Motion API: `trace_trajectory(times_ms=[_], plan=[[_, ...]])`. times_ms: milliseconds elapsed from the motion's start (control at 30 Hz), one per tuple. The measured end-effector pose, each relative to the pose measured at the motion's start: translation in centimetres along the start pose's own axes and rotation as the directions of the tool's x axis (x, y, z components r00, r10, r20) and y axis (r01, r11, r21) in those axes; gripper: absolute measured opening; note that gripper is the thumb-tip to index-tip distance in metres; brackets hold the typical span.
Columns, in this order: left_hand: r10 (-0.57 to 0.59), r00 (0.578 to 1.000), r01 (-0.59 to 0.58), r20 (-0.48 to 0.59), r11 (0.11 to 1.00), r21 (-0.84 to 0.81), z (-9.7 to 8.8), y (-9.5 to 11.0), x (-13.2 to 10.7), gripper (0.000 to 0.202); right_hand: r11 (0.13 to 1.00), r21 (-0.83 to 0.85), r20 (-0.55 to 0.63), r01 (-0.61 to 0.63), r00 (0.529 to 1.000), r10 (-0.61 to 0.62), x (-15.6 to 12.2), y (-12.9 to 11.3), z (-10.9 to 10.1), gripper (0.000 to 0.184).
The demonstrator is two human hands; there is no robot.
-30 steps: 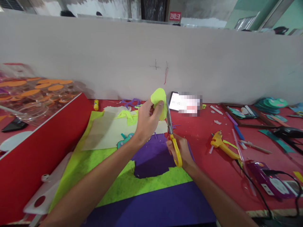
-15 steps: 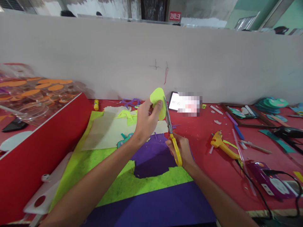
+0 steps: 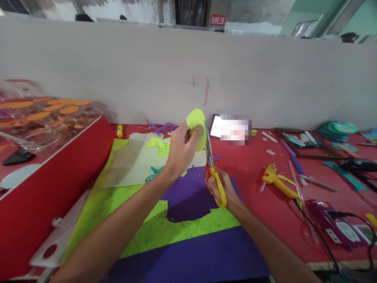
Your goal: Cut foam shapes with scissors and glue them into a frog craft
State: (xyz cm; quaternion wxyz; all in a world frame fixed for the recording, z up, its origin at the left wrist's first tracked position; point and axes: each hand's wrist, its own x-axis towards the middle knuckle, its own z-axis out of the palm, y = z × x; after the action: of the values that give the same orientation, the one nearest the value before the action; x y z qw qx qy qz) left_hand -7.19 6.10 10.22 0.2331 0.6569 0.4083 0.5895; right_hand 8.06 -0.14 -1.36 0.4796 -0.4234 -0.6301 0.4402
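Observation:
My left hand (image 3: 184,145) pinches a small rounded piece of yellow-green felt (image 3: 195,119) between thumb and fingers, held up above the table. In my right hand (image 3: 220,186) are yellow-handled scissors (image 3: 220,188), their blades pointing up along the right edge of the felt piece. Whether the blades are biting into it I cannot tell. Below my hands lie a purple sheet (image 3: 188,200), a large yellow-green felt sheet (image 3: 147,232) with a ragged cutout, and a cream sheet (image 3: 123,167) bearing yellow-green scraps (image 3: 161,148). Partly behind my left forearm is a teal cut shape (image 3: 153,175).
A phone (image 3: 217,125) leans at the partition (image 3: 147,74). To the right lie a yellow glue gun (image 3: 277,181), a purple power box (image 3: 337,226) with cables and a brown frame (image 3: 306,145). A red divider (image 3: 55,188) stands at left, with a yellow glue stick (image 3: 119,131) behind.
The scissors and my right hand have shifted slightly, and the blades look a little closer together. My left hand and the felt piece stay nearly in place.

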Motion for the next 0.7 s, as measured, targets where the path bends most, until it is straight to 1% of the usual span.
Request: trace_trajectory(times_ms=[233, 333, 400, 500, 600, 700], plan=[[-0.006, 1.000, 0.006, 0.015, 1.000, 0.007, -0.02, 0.40, 0.04, 0.031, 0.997, -0.008, 0.045, 0.074, 0.996, -0.074, 0.10, -0.04, 0.17, 0.064], [-0.022, 0.999, 0.020, 0.034, 0.999, 0.030, -0.01, 0.55, 0.06, 0.030, 0.998, 0.004, 0.036, 0.065, 0.997, -0.066, 0.08, 0.15, 0.44, 0.064], [-0.029, 0.997, 0.024, 0.068, 0.997, 0.073, -0.02, 0.66, 0.07, 0.032, 0.999, 0.006, 0.007, 0.047, 0.999, -0.047, 0.08, 0.25, 0.62, 0.065], [-0.017, 0.988, -0.003, 0.154, 0.991, 0.131, -0.01, 0.80, 0.02, 0.031, 0.999, 0.010, -0.033, 0.035, 0.999, -0.035, 0.26, 0.11, 0.72, 0.066], [0.003, 0.973, -0.042, 0.230, 0.985, 0.168, 0.09, 0.91, -0.12, 0.029, 0.998, 0.042, -0.062, 0.046, 0.997, -0.043, 0.61, -0.34, 0.60, 0.065], [0.014, 0.960, -0.066, 0.280, 0.982, 0.180, 0.21, 0.98, -0.26, 0.027, 0.998, 0.047, -0.085, 0.046, 0.996, -0.042, 0.80, -0.62, 0.37, 0.065]])
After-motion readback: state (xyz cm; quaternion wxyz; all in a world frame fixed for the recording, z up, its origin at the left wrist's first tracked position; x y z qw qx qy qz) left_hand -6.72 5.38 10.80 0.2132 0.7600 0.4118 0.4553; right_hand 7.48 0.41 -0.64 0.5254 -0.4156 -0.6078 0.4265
